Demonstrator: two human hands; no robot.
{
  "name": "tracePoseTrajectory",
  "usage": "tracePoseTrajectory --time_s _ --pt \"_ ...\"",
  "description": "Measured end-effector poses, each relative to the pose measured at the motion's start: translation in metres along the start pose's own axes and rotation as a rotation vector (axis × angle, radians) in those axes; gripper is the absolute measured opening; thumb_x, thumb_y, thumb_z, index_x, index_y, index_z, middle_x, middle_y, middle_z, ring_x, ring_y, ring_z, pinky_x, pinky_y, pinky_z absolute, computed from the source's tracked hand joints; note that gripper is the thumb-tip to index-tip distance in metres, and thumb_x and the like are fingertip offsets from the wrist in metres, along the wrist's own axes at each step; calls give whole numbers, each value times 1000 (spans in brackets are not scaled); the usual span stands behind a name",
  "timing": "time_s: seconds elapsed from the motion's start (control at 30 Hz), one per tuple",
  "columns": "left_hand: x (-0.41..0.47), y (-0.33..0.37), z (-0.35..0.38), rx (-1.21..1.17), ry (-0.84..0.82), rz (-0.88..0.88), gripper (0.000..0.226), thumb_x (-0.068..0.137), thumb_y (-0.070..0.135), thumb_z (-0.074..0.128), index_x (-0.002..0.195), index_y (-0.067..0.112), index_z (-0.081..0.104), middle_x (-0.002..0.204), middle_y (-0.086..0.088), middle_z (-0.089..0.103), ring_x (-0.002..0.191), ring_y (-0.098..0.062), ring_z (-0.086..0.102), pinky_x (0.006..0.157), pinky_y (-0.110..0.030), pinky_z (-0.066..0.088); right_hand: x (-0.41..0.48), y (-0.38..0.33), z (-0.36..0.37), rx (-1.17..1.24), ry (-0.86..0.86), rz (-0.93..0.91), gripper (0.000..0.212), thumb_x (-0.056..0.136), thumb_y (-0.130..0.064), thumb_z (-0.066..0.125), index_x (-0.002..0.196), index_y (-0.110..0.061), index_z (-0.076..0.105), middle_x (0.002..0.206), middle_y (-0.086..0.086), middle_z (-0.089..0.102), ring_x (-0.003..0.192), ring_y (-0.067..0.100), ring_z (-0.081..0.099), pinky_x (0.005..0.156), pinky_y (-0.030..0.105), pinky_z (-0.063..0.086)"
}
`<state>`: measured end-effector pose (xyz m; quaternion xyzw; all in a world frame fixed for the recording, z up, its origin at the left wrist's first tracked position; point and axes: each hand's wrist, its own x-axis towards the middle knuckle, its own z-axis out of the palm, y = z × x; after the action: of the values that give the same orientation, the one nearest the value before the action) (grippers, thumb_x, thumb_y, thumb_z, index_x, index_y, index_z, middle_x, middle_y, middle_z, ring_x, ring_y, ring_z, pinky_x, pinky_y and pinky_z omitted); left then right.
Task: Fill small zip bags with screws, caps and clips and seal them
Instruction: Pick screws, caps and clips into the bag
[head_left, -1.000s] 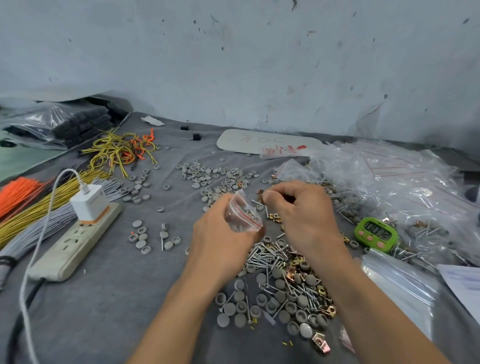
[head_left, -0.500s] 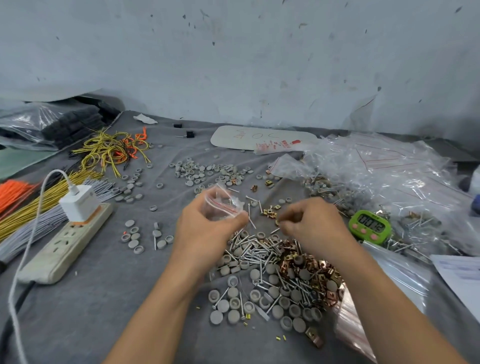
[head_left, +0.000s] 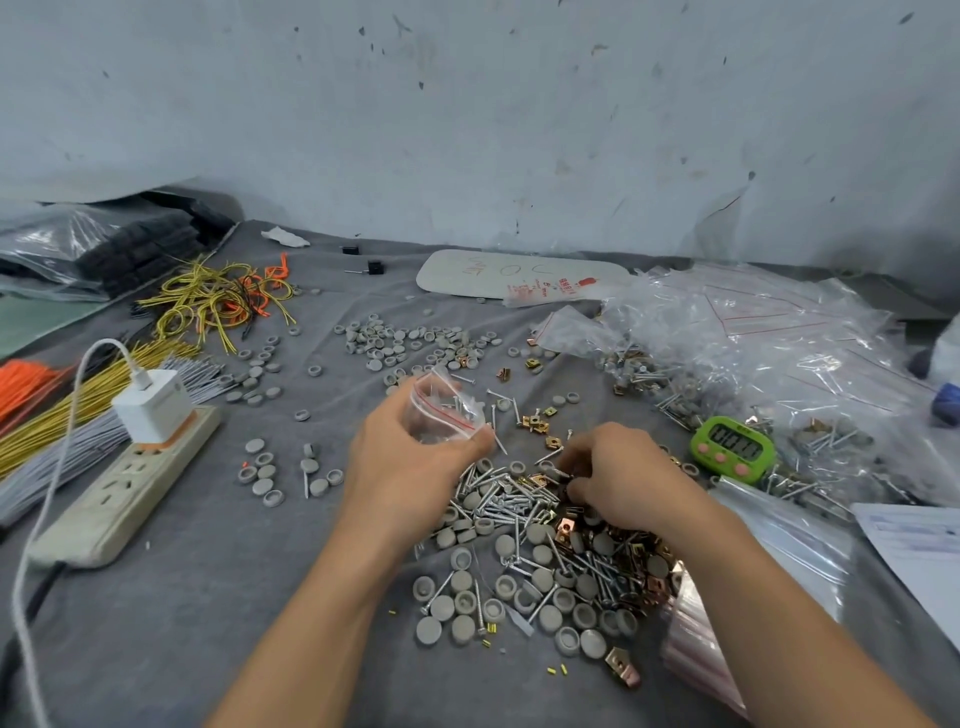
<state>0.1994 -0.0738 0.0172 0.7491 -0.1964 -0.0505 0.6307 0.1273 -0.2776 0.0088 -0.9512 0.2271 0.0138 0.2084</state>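
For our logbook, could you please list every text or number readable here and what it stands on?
"0011", last digits uncertain: green timer display.
Red handwriting on white board: illegible.
Red print on clear bag beside it: too blurred.
Print on paper sheet: too small.

A wrinkled grey cloth (head_left: 208, 623) was spread over the whole table. A mixed pile (head_left: 519, 545) of screws, caps and clips was heaped near the front middle, with more grey caps (head_left: 395, 343) scattered further back. On the left a power strip (head_left: 124, 488) was laid out with a white charger (head_left: 156, 405) plugged into it, just beside wire bundles (head_left: 78, 415) in orange, yellow and grey — plus a tangle of yellow wire loops (head_left: 218, 306) behind. A green timer (head_left: 732, 449) was parked on the right, at the edge of a big heap of clear bags (head_left: 753, 353). A white oval board (head_left: 519, 273) was left near the wall.
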Motion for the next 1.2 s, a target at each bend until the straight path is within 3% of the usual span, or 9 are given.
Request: tracePoseTrajectory --time_s 0.13,0.23,0.37,0.6,0.8,0.9,1.0,1.1,1.2 --pt "1 -1 -2 -14 -1 -6 36 66 38 83 98 36 67 88 13 77 67 -5 69 66 -31 48 1 7 -1 111 74 -5 24 85 -18 80 75 -38 73 81 -16 70 71 -3 63 52 5 36" --pt "2 -1 -2 12 7 -14 41 62 43 81 100 35 67 90 13 77 78 -9 73 77 -35 54 0 13 -3 222 115 6 28 80 -16 84 69 -40 74 66 -21 69 60 -9 62 52 3 39" --pt "2 -1 -2 44 1 -6 38 66 40 85 100 35 67 88 15 77 75 -5 71 77 -35 52 -6 17 -5 475 126 37 20 84 -6 78 85 -26 78 69 -5 77 57 10 70 63 30 58" --pt "0 1 3 115 -12 38 33 75 28 88 96 40 65 86 22 75 76 5 68 71 -28 46 -12 5 -9 964 181 -98 20 91 10 67 94 -7 77 81 13 78 76 27 78 56 22 57" --pt "-2 1 5 127 -15 37 38 75 29 87 98 48 64 87 24 74 79 5 69 72 -29 49 -13 1 -7 851 193 -62 44 75 18 70 83 -23 84 96 2 80 85 14 77 79 30 58" --pt "-1 0 4 144 -16 39 36 75 30 87 98 45 64 87 23 75 78 4 69 68 -23 49 -17 0 -7 750 165 -11 32 79 5 75 89 -24 81 84 -5 80 77 11 77 78 30 55" --pt "-2 2 4 161 -19 42 36 75 29 86 97 46 63 86 24 74 74 1 70 53 -8 45 -19 1 -11 458 217 43 21 78 -12 82 84 -32 77 69 -18 75 67 -6 70 64 19 51" --pt "-3 4 5 170 -9 43 36 76 31 86 96 49 63 85 26 73 65 1 68 49 -11 45 -20 -1 -13 319 280 77 21 80 -17 84 79 -34 73 65 -17 74 64 -4 70 71 21 57" --pt "-4 4 5 196 -13 48 36 75 36 85 97 51 62 87 27 73 74 7 67 62 -24 47 -21 -4 -14 274 335 78 9 83 -25 83 82 -31 77 71 -15 74 68 3 72 76 29 61"
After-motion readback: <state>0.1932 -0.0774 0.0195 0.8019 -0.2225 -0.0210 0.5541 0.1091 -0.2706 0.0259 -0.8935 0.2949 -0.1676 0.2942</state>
